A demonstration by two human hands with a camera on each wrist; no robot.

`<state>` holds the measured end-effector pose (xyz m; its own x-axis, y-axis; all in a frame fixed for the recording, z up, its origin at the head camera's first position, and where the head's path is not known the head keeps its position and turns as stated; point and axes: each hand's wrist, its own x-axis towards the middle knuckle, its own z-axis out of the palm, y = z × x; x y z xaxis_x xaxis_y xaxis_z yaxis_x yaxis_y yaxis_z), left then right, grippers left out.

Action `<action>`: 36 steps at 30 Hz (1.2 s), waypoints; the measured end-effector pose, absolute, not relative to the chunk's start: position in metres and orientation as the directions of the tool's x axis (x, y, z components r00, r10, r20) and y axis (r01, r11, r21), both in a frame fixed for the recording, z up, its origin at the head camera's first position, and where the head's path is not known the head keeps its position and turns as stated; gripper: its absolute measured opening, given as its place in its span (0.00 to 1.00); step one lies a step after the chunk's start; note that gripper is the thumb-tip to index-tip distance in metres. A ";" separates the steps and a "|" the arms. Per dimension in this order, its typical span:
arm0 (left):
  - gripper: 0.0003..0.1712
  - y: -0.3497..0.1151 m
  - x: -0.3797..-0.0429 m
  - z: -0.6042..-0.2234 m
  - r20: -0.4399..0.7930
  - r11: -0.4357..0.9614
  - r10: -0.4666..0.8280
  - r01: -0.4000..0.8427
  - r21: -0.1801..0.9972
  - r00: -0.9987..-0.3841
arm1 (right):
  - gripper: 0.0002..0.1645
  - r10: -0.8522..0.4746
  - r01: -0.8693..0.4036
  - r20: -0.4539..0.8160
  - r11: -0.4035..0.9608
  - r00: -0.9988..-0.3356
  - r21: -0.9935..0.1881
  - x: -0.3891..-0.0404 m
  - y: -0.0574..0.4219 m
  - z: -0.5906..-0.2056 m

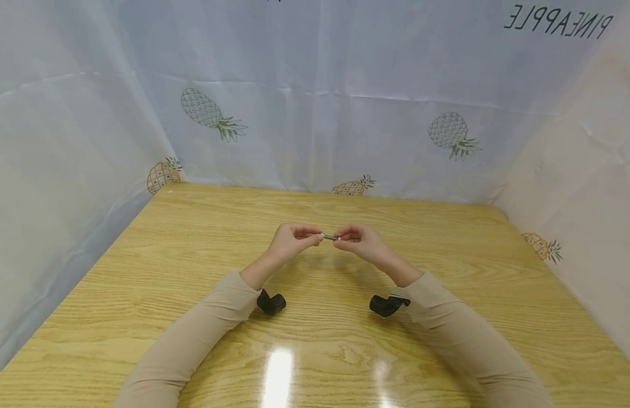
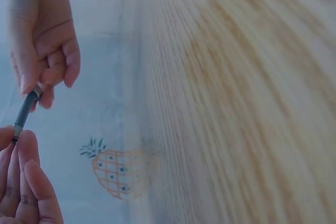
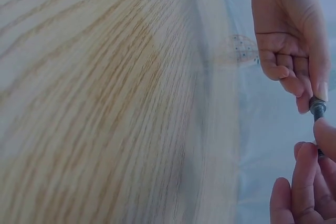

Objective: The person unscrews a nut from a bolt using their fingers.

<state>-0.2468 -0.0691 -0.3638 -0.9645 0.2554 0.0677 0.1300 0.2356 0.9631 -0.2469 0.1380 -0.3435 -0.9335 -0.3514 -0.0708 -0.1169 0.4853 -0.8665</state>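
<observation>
Between my two hands a threaded metal bolt [image 1: 331, 237] lies nearly level above the table. The thumb and fingertips of my left hand [image 1: 290, 240] pinch one end, and my right hand [image 1: 362, 243] pinches the other. The grey thread of the bolt [image 2: 23, 115] shows between them in the left wrist view, with a wider silver piece at the right hand's fingertips. In the right wrist view the bolt [image 3: 317, 109] has a dark, wider end at the left hand's [image 3: 289, 40] fingertips. Fingers partly hide both ends.
A wood-grain table [image 1: 325, 340] spreads beneath both arms. White cloth [image 1: 305, 130] printed with pineapples hangs behind it and at both sides. Black wrist-worn devices [image 1: 271, 302] stick out from under the beige sleeves [image 1: 203, 328]. Glare marks the table's near part.
</observation>
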 end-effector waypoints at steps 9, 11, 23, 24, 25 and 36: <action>0.16 -0.069 -0.246 -0.361 0.038 0.251 0.233 0.098 0.963 -0.972 | 0.16 -0.335 -0.153 -0.015 0.471 -0.942 -0.869 -0.246 0.138 -0.344; 0.16 -0.069 -0.246 -0.361 0.027 0.253 0.226 0.085 0.964 -0.974 | 0.16 -0.330 -0.162 -0.002 0.468 -0.944 -0.869 -0.246 0.139 -0.344; 0.17 -0.069 -0.246 -0.362 0.010 0.252 0.233 0.070 0.965 -0.972 | 0.17 -0.332 -0.145 -0.017 0.456 -0.943 -0.878 -0.246 0.142 -0.344; 0.17 -0.069 -0.246 -0.361 0.007 0.253 0.230 0.066 0.965 -0.973 | 0.18 -0.334 -0.148 -0.015 0.455 -0.942 -0.878 -0.247 0.142 -0.344; 0.16 -0.069 -0.247 -0.361 0.003 0.254 0.226 0.062 0.965 -0.974 | 0.18 -0.336 -0.149 -0.014 0.454 -0.942 -0.878 -0.247 0.142 -0.345; 0.14 -0.068 -0.249 -0.362 -0.032 0.249 0.205 0.021 0.968 -0.978 | 0.18 -0.337 -0.164 -0.010 0.484 -0.942 -0.859 -0.250 0.145 -0.349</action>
